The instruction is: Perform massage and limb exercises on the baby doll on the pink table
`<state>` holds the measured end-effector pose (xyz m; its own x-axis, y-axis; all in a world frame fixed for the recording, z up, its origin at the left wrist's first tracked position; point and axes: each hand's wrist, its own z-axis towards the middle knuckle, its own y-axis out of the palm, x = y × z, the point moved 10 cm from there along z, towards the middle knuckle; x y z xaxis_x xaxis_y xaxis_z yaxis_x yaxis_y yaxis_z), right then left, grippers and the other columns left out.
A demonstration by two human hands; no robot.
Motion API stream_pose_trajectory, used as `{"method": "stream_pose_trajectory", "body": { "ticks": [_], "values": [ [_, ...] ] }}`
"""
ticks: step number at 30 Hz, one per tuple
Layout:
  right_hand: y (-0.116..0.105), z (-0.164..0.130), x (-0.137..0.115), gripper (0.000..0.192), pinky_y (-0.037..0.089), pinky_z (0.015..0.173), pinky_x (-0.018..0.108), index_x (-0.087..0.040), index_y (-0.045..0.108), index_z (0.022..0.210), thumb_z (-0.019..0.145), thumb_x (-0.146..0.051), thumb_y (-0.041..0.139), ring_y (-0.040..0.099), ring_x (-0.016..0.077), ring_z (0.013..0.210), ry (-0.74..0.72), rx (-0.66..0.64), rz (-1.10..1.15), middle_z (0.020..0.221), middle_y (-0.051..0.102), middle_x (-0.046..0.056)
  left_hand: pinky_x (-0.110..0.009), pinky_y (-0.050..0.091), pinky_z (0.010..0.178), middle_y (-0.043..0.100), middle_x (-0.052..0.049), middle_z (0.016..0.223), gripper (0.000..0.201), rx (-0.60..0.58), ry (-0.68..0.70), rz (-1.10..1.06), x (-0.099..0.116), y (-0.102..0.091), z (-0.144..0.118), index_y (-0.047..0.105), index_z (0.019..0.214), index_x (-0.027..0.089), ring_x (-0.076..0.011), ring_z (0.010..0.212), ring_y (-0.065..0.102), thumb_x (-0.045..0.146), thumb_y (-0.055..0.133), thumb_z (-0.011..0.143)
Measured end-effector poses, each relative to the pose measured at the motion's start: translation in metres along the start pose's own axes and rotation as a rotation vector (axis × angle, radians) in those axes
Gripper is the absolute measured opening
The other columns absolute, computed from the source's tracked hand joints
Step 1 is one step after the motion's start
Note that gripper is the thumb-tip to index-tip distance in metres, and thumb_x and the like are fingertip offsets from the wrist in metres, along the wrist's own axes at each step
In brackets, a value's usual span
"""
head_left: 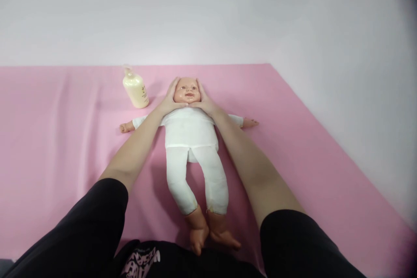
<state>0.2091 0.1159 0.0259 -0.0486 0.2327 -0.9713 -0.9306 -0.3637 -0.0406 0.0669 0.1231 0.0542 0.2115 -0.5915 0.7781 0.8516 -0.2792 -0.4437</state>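
Lying flat on its back on the pink mat [293, 147], a baby doll [190, 132] in a white top and white leggings stretches toward the person, feet nearest the camera and head farthest away. Its arms are spread straight out to each side and its bare feet cross slightly at the near edge of the mat. Both hands cup the doll's head: the left hand [169, 97] lies against the side of the head that shows on the left of the picture, the right hand [203, 100] against the other side, fingers reaching up along the temples and thumbs meeting under the chin. The hands are open and curved rather than clenched, a soft hold on the head from both sides with the face showing between them. Held this way the head seems steadied and kept facing upward, which suits a gentle stroking or supporting touch rather than a lift. The head sits right between the two palms; the body and legs lie free between the outstretched forearms, untouched by them. Beside the left hand, just beyond the doll's shoulder, stands a cream pump bottle [135, 89], tilted slightly, apart from the doll. Black sleeves cover the upper arms at the bottom of the view.
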Motion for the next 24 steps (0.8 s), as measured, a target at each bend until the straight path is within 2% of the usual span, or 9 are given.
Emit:
{"method": "stream_pose_trajectory", "body": {
  "ticks": [7,11,14,19,24],
  "values": [
    [0.001,0.002,0.004,0.138,0.03,0.131,0.051,-0.042,-0.008,0.165,0.063,-0.027,0.084,0.035,0.0297,0.157,-0.003,-0.018,0.051,0.176,0.018,-0.005,-0.054,0.014,0.133,0.004,-0.012,0.176,0.138,0.018,0.012,0.0,0.005,0.001,-0.001,0.006,0.168,0.027,-0.0391,0.163,0.007,0.07,0.086,0.065],
    [0.0,0.003,0.009,0.134,0.035,0.128,0.051,-0.044,-0.005,0.165,0.063,-0.022,0.078,0.038,0.0298,0.155,0.007,-0.028,0.079,0.174,0.021,-0.007,-0.054,0.011,0.133,0.001,-0.011,0.177,0.138,0.01,-0.019,-0.043,0.009,0.001,-0.002,0.006,0.169,0.028,-0.0388,0.163,0.003,0.061,0.088,0.064],
    [0.001,0.004,0.009,0.133,0.039,0.126,0.053,-0.045,-0.004,0.165,0.061,-0.019,0.073,0.038,0.0316,0.155,0.027,-0.025,0.109,0.175,0.019,-0.007,-0.054,0.007,0.133,0.003,-0.007,0.177,0.126,-0.011,-0.034,-0.099,0.018,0.002,-0.004,0.009,0.169,0.028,-0.0368,0.163,0.0,0.047,0.085,0.07],
    [0.007,0.001,-0.001,0.132,0.04,0.126,0.054,-0.042,-0.004,0.166,0.06,-0.019,0.07,0.029,0.0334,0.16,0.041,-0.021,0.157,0.176,0.015,-0.009,-0.054,0.009,0.134,0.011,-0.002,0.177,0.104,0.0,-0.058,-0.156,0.03,-0.001,-0.011,0.016,0.168,0.027,-0.0341,0.164,0.004,0.028,0.068,0.079],
    [0.005,-0.002,-0.007,0.128,0.037,0.129,0.053,-0.035,-0.002,0.168,0.061,-0.022,0.068,0.026,0.034,0.161,0.06,0.014,0.098,0.175,0.019,-0.009,-0.053,0.016,0.134,0.01,-0.001,0.177,0.104,-0.014,-0.043,-0.167,0.021,0.003,-0.012,0.016,0.168,0.03,-0.0359,0.163,0.012,0.035,0.072,0.081]
  ]
}}
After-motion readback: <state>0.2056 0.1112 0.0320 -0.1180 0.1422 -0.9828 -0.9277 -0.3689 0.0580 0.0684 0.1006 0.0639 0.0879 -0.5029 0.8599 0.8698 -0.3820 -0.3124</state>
